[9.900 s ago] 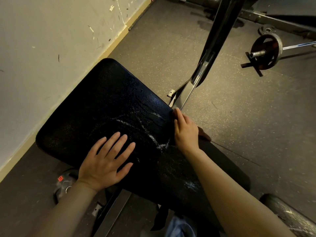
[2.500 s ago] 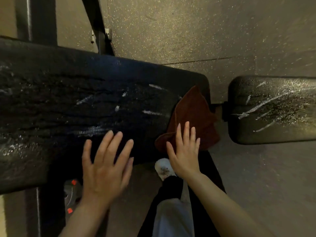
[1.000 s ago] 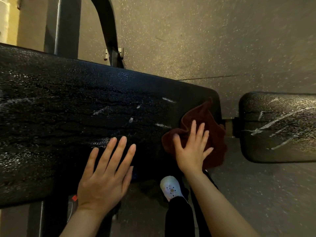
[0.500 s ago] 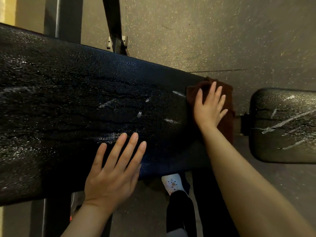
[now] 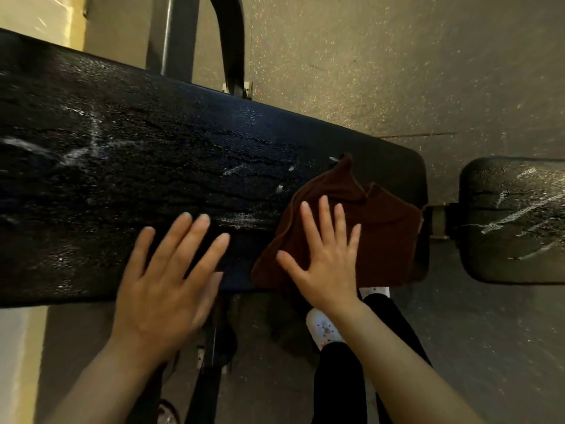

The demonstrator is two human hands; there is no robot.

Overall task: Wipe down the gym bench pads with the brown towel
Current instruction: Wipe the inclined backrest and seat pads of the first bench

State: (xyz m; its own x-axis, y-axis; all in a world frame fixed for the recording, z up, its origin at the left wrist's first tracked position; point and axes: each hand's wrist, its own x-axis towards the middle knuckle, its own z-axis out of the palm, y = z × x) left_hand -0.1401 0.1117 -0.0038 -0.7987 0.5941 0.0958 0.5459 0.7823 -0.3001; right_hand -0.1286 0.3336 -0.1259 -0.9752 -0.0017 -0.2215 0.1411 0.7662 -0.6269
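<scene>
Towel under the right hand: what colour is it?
Dark reddish brown, plain and unpatterned; the towel shows only in the head view.

Bare forearms, black trousers point(image 5: 339, 384), white perforated shoes point(image 5: 324, 328).

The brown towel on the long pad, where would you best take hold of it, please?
Judging by its pose, pinch the raised, crumpled fold of the brown towel from above, on its far side; the right hand presses its near part flat.
</scene>
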